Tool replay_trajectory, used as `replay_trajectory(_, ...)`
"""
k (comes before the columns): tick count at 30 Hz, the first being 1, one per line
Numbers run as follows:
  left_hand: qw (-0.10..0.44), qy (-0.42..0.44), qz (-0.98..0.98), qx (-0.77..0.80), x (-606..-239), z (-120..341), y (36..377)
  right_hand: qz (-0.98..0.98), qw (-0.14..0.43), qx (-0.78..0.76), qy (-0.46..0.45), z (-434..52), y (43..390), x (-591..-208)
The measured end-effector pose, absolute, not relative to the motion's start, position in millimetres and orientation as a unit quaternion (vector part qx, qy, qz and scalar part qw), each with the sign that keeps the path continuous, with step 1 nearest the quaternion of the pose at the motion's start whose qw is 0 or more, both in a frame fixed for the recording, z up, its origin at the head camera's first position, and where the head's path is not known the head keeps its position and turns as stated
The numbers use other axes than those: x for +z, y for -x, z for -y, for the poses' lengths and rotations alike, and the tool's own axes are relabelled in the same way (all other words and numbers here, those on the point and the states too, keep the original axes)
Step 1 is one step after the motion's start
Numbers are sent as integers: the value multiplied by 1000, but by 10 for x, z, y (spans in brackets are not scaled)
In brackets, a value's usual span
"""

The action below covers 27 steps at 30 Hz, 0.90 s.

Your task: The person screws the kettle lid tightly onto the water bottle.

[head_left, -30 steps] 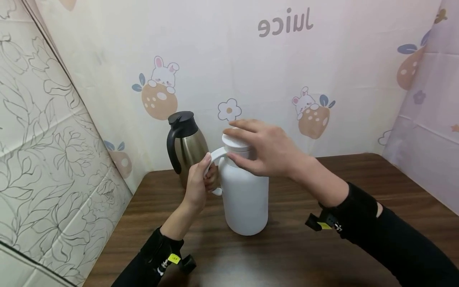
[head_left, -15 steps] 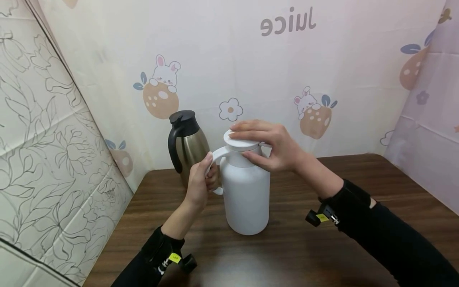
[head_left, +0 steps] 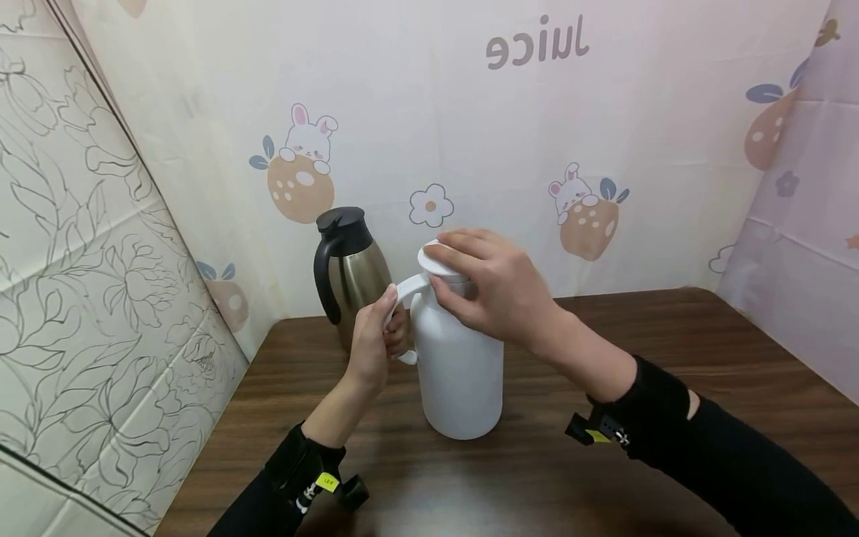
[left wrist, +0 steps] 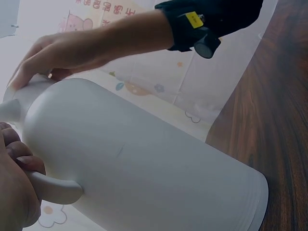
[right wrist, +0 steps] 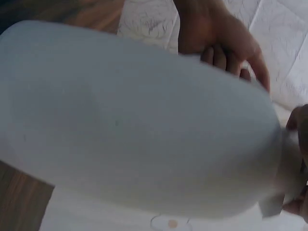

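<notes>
A white vacuum jug [head_left: 459, 380] stands upright on the wooden table in the head view. My left hand [head_left: 372, 343] grips its curved handle [head_left: 411, 286], fingers wrapped round it and thumb along the top. Over the jug's white lid [head_left: 432, 261] lies my right hand [head_left: 503, 287], holding it with the thumb on the near side and fingers across the top and far side. Part of the lid is hidden under that hand. In the left wrist view the jug body [left wrist: 144, 154] fills the middle. The right wrist view shows the right hand [right wrist: 303, 149] only at its edge.
Behind and left of the white jug stands a steel vacuum jug [head_left: 365, 280] with a black lid and handle. The brown table [head_left: 637, 447] runs back to a printed curtain [head_left: 376, 89]. A patterned panel [head_left: 101, 283] rises at the left.
My right hand has turned back and forth on the lid, its wrist swinging up, then down again. The left hand and the white jug have stayed in place.
</notes>
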<state>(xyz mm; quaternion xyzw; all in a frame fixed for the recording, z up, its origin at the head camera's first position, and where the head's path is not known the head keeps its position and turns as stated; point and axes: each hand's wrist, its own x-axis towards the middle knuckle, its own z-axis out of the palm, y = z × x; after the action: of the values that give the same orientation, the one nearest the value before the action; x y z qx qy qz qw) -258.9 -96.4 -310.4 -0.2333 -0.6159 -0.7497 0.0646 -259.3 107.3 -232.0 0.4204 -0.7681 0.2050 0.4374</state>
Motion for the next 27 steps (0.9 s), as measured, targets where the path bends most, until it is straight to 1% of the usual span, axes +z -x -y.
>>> replay_trajectory(3, 67, 233, 619, -747, -3102, 975, 2594, 794, 451, 166, -373, -973, 2493, -2308)
replay_trajectory(5, 66, 230, 620, -747, -3104, 982, 2596, 805, 449, 150, -358, -935, 2456, -2302)
replay_trajectory(10, 63, 229, 622, -746, -3104, 985, 2592, 825, 404, 151, -365, -987, 2412, -2272)
replay_trajectory(13, 64, 233, 623, -744, -3103, 979, 2589, 821, 378, 171, -392, -1081, 2420, -2240)
replay_trajectory(16, 65, 233, 625, -743, -3101, 971, 2583, 797, 371, 190, -438, -1184, 2482, -2216)
replay_trajectory(22, 64, 233, 618, -748, -3096, 964, 2582, 721, 362, 222, -548, -1291, 2771, -2222)
replay_trajectory(27, 61, 230, 616, -751, -3096, 962, 2576, 690, 346, 249, -585, -1256, 2981, -2260)
